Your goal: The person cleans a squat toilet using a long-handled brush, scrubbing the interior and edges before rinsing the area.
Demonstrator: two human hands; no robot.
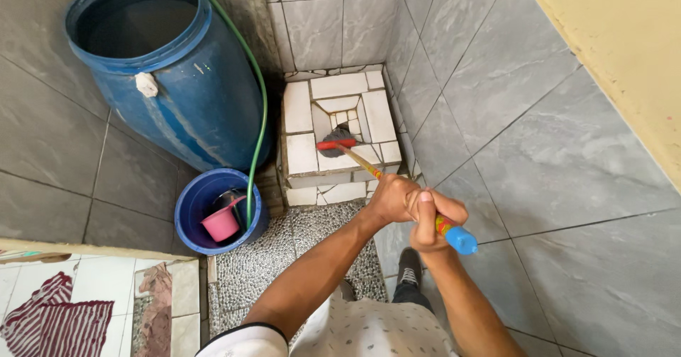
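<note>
Head view: a long brush with a red head and dark bristles is gripped by both hands, the left hand closed round the striped handle further down, the right hand closed round it just behind, near the blue end cap. The brush head is set ahead of the hands, in the sunken middle of a raised white-tiled squat toilet in the corner of the grey-tiled walls. The step in hand is judged to be scrubbing of the toilet's hollow; for the bristles to work, downward pressure through the handle and short strokes inside the narrow recess would be called for. To the left of the hands a blue bucket is seen with a pink scoop inside, and beyond it a large blue barrel, into which a green hose appears to run. Below the hands a pebbled floor and a dark shoe are visible. The bottom of the hollow is hidden by the bristles, the water level in bucket and barrel cannot be made out, and the striped cloth at the lower left is cut off by the frame.
</note>
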